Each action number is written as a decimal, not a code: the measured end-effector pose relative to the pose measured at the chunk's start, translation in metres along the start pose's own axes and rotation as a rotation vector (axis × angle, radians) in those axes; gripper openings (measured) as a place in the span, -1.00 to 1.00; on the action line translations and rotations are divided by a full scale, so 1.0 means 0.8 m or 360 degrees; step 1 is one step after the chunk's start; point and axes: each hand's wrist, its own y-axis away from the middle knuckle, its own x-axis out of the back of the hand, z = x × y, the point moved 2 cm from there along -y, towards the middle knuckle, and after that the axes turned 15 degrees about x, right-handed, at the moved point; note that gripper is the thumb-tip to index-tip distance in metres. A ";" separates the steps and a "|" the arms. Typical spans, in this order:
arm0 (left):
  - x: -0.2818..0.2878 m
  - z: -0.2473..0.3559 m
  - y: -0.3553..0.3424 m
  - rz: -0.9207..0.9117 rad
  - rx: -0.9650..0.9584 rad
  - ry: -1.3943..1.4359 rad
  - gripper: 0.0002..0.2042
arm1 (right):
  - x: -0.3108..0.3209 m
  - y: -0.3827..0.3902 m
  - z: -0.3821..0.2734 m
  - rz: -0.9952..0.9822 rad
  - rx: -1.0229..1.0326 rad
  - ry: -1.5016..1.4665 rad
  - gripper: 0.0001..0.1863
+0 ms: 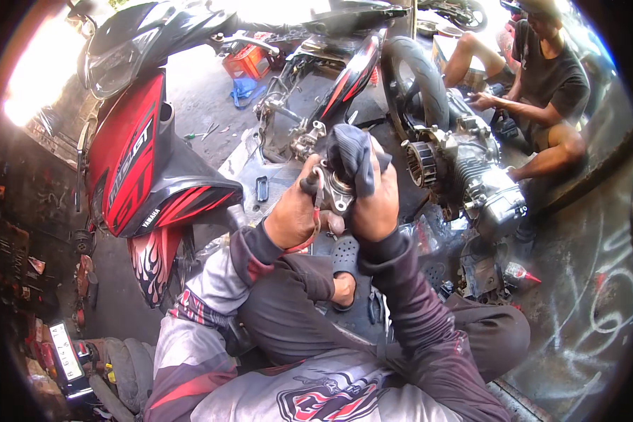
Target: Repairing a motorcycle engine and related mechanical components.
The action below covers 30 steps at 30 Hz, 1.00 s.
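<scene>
In the head view, the person sits low with knees drawn up, and both forearms rise from the lower edge to meet in the middle of the picture. The left hand (293, 211) is closed around the left side of a small grey metal engine part (336, 193), fingers wrapped on it. The right hand (376, 204) is closed on a dark cloth (352, 156) and presses it against the top and right side of the same part. So the metal part sits between the two hands, touching both, with the cloth draped over its upper end.

To the left stands a red and black scooter (137, 151). Just right of the hands lies a bare engine (468, 172) on the floor, with a black tyre (415, 81) behind it. At the upper right another person (545, 77) squats beside that engine, a hand at it.
</scene>
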 end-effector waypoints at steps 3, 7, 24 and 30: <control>-0.002 0.011 -0.007 -0.0095 0.0471 0.0999 -0.12 | 0.001 -0.007 -0.014 0.0110 -0.0440 -0.0348 -0.66; -0.002 0.039 -0.004 0.0038 0.0495 0.1258 -0.35 | -0.003 0.030 -0.043 0.0043 0.0105 0.0078 -0.48; 0.043 0.048 -0.022 0.0137 0.0184 0.1065 -0.64 | -0.016 0.042 -0.031 -0.0290 -0.0072 -0.0055 -0.62; 0.064 0.063 -0.023 0.0498 0.0103 -0.0107 -0.37 | 0.014 0.079 0.030 0.0175 -0.0701 -0.0017 -0.61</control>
